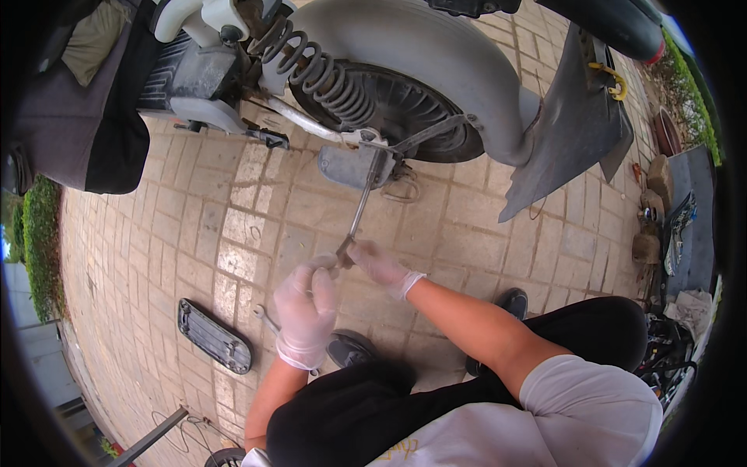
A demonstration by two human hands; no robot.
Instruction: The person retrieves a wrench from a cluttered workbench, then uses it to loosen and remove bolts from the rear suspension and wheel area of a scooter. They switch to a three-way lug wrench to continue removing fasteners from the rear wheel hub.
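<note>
A long metal wrench [362, 204] runs from the rear axle area of the scooter's wheel [389, 105] down to my hands, and its near end looks bent. My left hand [306, 303], in a thin clear glove, is closed with its fingertips at that bent end. My right hand [379, 265], gloved likewise, pinches the wrench just beside the left. The wrench's far end meets the hub next to a grey flat cover [342, 166]; exactly what it sits on is too small to tell. Above the axle rises a rusty coil spring [323, 74].
A grey fender [420, 39] arches over the wheel, with a torn mud flap [564, 132] at right. On the paving lie a black oblong cover [214, 336] and a small spanner [264, 315] near my left shoe [350, 349]. Tools and bags [673, 350] lie at the far right.
</note>
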